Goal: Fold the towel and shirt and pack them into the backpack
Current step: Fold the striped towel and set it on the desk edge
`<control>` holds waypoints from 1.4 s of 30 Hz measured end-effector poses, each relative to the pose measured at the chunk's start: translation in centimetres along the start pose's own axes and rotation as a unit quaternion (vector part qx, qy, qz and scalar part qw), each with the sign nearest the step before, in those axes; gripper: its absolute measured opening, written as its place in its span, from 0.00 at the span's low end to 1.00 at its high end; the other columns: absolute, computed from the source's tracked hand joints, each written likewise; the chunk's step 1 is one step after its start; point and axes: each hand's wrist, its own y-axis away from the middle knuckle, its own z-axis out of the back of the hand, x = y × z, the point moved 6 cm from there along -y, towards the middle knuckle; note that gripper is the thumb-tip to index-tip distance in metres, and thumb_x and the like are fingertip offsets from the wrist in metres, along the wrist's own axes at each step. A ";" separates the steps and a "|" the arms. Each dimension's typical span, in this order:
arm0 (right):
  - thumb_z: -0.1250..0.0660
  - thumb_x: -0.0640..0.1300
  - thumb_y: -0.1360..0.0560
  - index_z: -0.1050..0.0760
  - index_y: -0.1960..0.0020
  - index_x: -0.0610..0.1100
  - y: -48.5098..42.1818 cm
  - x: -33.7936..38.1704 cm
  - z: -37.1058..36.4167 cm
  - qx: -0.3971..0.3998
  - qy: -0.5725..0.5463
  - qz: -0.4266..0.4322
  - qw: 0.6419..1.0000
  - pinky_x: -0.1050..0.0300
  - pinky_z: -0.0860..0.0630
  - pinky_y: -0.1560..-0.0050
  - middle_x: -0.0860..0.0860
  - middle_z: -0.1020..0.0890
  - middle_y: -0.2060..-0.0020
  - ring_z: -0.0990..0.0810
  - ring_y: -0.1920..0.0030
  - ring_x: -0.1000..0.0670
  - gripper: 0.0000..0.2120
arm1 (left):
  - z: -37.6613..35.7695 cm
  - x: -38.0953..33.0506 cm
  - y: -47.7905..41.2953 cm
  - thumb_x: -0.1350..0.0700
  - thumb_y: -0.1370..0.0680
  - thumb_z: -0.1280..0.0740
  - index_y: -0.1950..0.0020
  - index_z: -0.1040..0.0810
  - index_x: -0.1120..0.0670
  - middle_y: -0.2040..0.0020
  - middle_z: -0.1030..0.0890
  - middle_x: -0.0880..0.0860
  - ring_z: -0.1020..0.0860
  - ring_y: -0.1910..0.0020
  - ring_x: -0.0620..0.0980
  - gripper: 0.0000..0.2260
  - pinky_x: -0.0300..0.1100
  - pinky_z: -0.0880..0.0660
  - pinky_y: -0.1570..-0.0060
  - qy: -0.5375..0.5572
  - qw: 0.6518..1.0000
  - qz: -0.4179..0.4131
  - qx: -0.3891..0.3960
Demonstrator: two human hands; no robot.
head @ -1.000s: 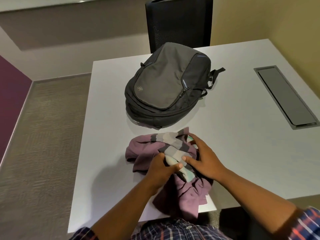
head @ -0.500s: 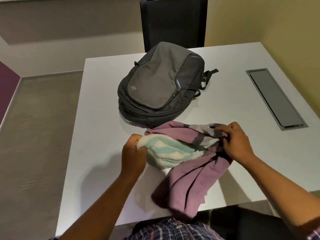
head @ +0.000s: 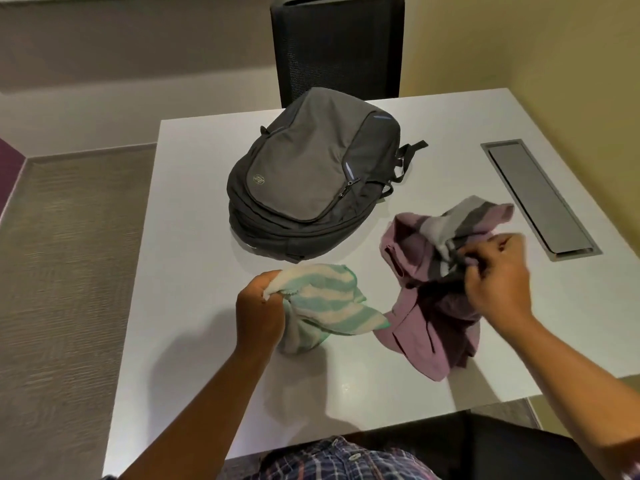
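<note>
Left grip (head: 259, 306) was clenched round one bunched end of the mint-and-cream striped towel (head: 332, 306), and on my feed a small tuft of cloth poked out on the far side of the knuckles. From that grip the towel fanned out to the right and sagged, its lower folds resting on the white counter (head: 194, 237) just right of the wrist. Right grip (head: 498, 275) was curled into the mauve shirt (head: 429, 327) at its grey-striped part. This hand was blurred by motion, so I could not make out each finger.

The shirt hung left of that grip and towards me, with its lower edge lying on the counter close to the near rim. Between the two grips, which were well apart, the towel's free corner met the shirt's edge. I could not tell whether it lay over the shirt or only touched it.

Beyond the left grip, and to the far left of the right one, the dark grey backpack (head: 311, 174) lay flat with its front panel up and its straps trailing on the side nearer the right grip. Just past the right grip a grey metal cable hatch (head: 540, 199) sat flush in the counter. A black mesh chair (head: 339, 46) stood behind the backpack at the counter's far edge.
</note>
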 end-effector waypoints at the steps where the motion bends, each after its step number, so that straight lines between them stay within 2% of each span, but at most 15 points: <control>1: 0.32 0.36 0.26 0.18 0.49 0.44 1.2 -1.1 -2.3 0.078 0.048 0.009 0.996 0.55 0.28 0.55 0.44 0.30 0.49 0.27 0.51 0.44 0.08 | 0.0 0.1 0.0 0.68 0.25 0.40 0.48 0.18 0.55 0.53 0.17 0.52 0.19 0.52 0.52 0.15 0.46 0.19 0.54 -0.005 1.000 -0.001 0.000; 3: 0.32 0.41 0.25 0.18 0.44 0.47 4.2 -3.9 -6.7 0.258 0.156 -0.004 0.953 0.53 0.24 0.55 0.46 0.30 0.49 0.25 0.53 0.42 0.11 | 0.0 0.1 0.2 0.67 0.24 0.40 0.48 0.18 0.54 0.53 0.17 0.50 0.19 0.52 0.51 0.15 0.43 0.19 0.55 -0.009 1.000 -0.005 0.002; 5: 0.33 0.44 0.25 0.20 0.41 0.47 7.1 -5.6 -9.1 0.337 0.240 -0.002 0.910 0.50 0.21 0.58 0.47 0.30 0.51 0.24 0.56 0.42 0.14 | 0.1 0.0 0.4 0.67 0.24 0.39 0.51 0.18 0.49 0.54 0.17 0.47 0.19 0.52 0.49 0.16 0.40 0.21 0.55 -0.007 1.000 -0.013 0.006; 8: 0.29 0.46 0.30 0.21 0.45 0.44 8.5 -3.8 -9.4 0.271 0.280 0.026 0.920 0.50 0.25 0.63 0.45 0.26 0.55 0.25 0.59 0.40 0.14 | 0.3 0.5 0.7 0.68 0.25 0.37 0.52 0.18 0.46 0.55 0.17 0.43 0.19 0.52 0.45 0.17 0.43 0.21 0.52 0.017 1.000 -0.007 0.005; 11: 0.25 0.53 0.32 0.27 0.42 0.44 8.4 -0.7 -8.6 0.161 0.239 0.070 0.955 0.45 0.28 0.53 0.43 0.25 0.48 0.26 0.48 0.38 0.23 | 0.4 1.6 1.0 0.69 0.27 0.36 0.54 0.17 0.47 0.56 0.16 0.43 0.19 0.53 0.47 0.17 0.50 0.20 0.49 0.026 1.000 0.010 0.005; 12: 0.26 0.58 0.33 0.29 0.37 0.46 8.3 -0.7 -9.1 0.170 0.243 0.070 0.952 0.42 0.30 0.46 0.42 0.26 0.41 0.29 0.40 0.37 0.30 | 0.3 1.9 1.1 0.68 0.27 0.36 0.54 0.17 0.47 0.57 0.16 0.44 0.18 0.53 0.48 0.17 0.51 0.20 0.48 0.029 0.999 0.017 0.009; 14: 0.30 0.67 0.34 0.40 0.25 0.54 8.5 -1.8 -10.5 0.241 0.271 0.052 0.931 0.32 0.41 0.32 0.42 0.38 0.25 0.45 0.25 0.35 0.43 | 0.3 2.3 1.5 0.68 0.25 0.35 0.54 0.17 0.45 0.56 0.16 0.44 0.18 0.52 0.49 0.17 0.52 0.20 0.48 0.027 0.999 0.029 0.019; 16: 0.36 0.73 0.33 0.53 0.22 0.60 9.2 -3.8 -12.3 0.310 0.291 0.053 0.904 0.25 0.52 0.30 0.47 0.53 0.20 0.61 0.22 0.36 0.47 | 0.3 2.4 1.9 0.67 0.24 0.35 0.54 0.18 0.43 0.54 0.16 0.46 0.19 0.51 0.50 0.18 0.51 0.20 0.47 0.017 0.999 0.029 0.023; 18: 0.42 0.73 0.29 0.58 0.21 0.62 9.6 -5.2 -13.3 0.330 0.301 0.073 0.891 0.23 0.55 0.30 0.49 0.59 0.20 0.67 0.23 0.37 0.44 | 0.6 2.4 2.3 0.67 0.24 0.35 0.54 0.19 0.42 0.54 0.16 0.45 0.19 0.52 0.48 0.19 0.48 0.20 0.49 0.005 0.999 0.021 0.025; 24: 0.50 0.67 0.22 0.60 0.22 0.63 7.0 -8.6 -12.8 0.312 0.308 0.028 0.898 0.27 0.59 0.29 0.53 0.62 0.21 0.68 0.23 0.40 0.33 | 1.1 2.2 3.4 0.68 0.23 0.36 0.52 0.20 0.42 0.55 0.18 0.40 0.21 0.56 0.34 0.19 0.35 0.25 0.56 0.001 0.999 0.024 0.024; 30: 0.50 0.73 0.26 0.61 0.21 0.61 4.8 -10.9 -11.3 0.346 0.339 0.012 0.875 0.26 0.56 0.29 0.51 0.62 0.21 0.68 0.23 0.38 0.40 | 1.3 2.4 4.0 0.68 0.23 0.36 0.51 0.20 0.44 0.54 0.18 0.42 0.20 0.55 0.36 0.18 0.38 0.23 0.55 0.008 1.000 0.025 0.012; 34: 0.53 0.80 0.33 0.57 0.21 0.58 5.4 -6.8 -11.0 0.324 0.316 -0.013 0.892 0.28 0.77 0.39 0.50 0.56 0.20 0.67 0.23 0.37 0.48 | 1.0 2.3 4.7 0.67 0.23 0.35 0.52 0.20 0.42 0.57 0.17 0.40 0.20 0.55 0.37 0.18 0.32 0.24 0.58 0.011 1.000 0.021 0.018; 36: 0.48 0.74 0.29 0.50 0.21 0.52 6.5 -3.3 -11.4 0.290 0.265 0.046 0.919 0.29 0.67 0.32 0.48 0.48 0.20 0.59 0.22 0.38 0.43 | 1.1 2.3 5.0 0.66 0.23 0.34 0.53 0.21 0.41 0.58 0.18 0.37 0.20 0.56 0.36 0.17 0.29 0.24 0.60 0.004 1.000 0.019 0.021; 39: 0.41 0.59 0.24 0.36 0.25 0.41 9.2 0.9 -13.1 0.300 0.127 0.101 0.940 0.41 0.38 0.29 0.42 0.33 0.26 0.37 0.25 0.40 0.33 | 1.5 2.8 5.8 0.64 0.23 0.33 0.53 0.22 0.41 0.58 0.18 0.41 0.21 0.58 0.36 0.16 0.29 0.24 0.62 -0.011 0.999 0.025 0.020; 42: 0.33 0.52 0.26 0.28 0.43 0.44 10.9 2.7 -14.9 0.325 0.031 0.015 0.945 0.50 0.25 0.52 0.44 0.19 0.49 0.21 0.47 0.39 0.16 | 2.3 3.8 6.5 0.63 0.22 0.33 0.53 0.22 0.41 0.56 0.18 0.43 0.21 0.58 0.35 0.15 0.28 0.25 0.63 -0.020 0.999 0.032 0.027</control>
